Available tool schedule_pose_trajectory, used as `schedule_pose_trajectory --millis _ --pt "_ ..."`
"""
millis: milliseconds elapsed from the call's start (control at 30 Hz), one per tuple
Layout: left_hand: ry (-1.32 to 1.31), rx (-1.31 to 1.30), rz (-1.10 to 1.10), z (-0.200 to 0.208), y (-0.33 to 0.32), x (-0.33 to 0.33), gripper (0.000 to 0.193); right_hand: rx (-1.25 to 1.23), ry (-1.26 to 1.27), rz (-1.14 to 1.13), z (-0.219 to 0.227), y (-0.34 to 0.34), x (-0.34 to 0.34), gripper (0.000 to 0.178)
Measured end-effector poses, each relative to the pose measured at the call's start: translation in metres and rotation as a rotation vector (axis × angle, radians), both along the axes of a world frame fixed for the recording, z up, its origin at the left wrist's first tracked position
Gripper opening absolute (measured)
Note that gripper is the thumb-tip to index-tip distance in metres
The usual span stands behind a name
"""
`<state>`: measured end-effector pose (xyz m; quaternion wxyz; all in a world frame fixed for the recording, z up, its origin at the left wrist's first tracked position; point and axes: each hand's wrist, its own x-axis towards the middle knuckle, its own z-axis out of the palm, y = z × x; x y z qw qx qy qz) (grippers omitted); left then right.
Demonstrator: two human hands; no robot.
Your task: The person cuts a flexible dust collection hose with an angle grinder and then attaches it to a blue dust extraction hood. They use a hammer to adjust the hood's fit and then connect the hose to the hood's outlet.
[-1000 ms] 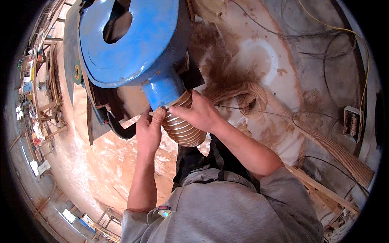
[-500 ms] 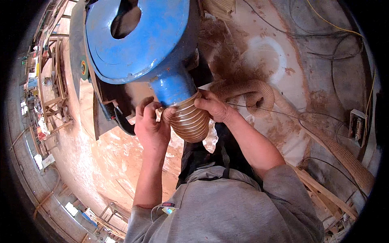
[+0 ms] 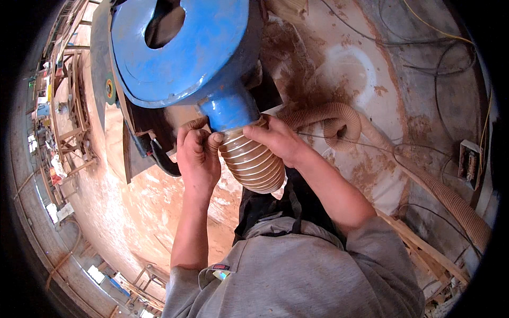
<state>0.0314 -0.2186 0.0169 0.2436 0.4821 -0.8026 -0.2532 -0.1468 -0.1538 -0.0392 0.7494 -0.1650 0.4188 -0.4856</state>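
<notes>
A translucent brown ribbed hose (image 3: 253,164) meets the round outlet pipe (image 3: 229,109) of a blue metal machine housing (image 3: 212,53). On the left side of the hose's upper end, my left hand (image 3: 197,159) grips the rim with thumb and bent fingers. Opposite it, my right hand (image 3: 280,140) has its thumb laid over the front of the hose, and its other fingers are hidden behind. The hose's rim sits right at the pipe's lower edge. Whether it overlaps the pipe all the way round cannot be seen.
More ribbed hose (image 3: 429,185) coils on the stained floor and runs off to the right. Thin cables (image 3: 389,42) trail across the upper right. Wooden boards (image 3: 421,241) lie at lower right. A grey box (image 3: 468,164) is fixed at the right edge. Wooden racks (image 3: 74,106) stand far left.
My right thumb has shifted left and down over the hose's front. The hose's lower end has swung slightly right. My left hand stays near the rim.
</notes>
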Motion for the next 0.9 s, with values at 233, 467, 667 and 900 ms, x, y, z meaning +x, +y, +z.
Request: schedule_pose_trajectory --millis 233,467,667,900 --pt "-0.058 0.015 -0.01 0.001 -0.002 -0.005 0.026 0.011 -0.006 -0.006 -0.005 -0.001 -0.008 0.051" --pt "-0.189 -0.243 -0.206 0.009 -0.015 -0.008 0.021 0.054 -0.133 0.003 -0.021 0.0 -0.011 0.064" --pt "-0.272 -0.345 -0.363 0.015 -0.023 -0.015 0.014 0.031 -0.337 0.023 -0.036 0.0 -0.012 0.078" --pt "-0.223 -0.278 -0.32 0.014 -0.019 -0.017 0.014 0.007 -0.331 0.057 -0.033 -0.001 -0.014 0.075"
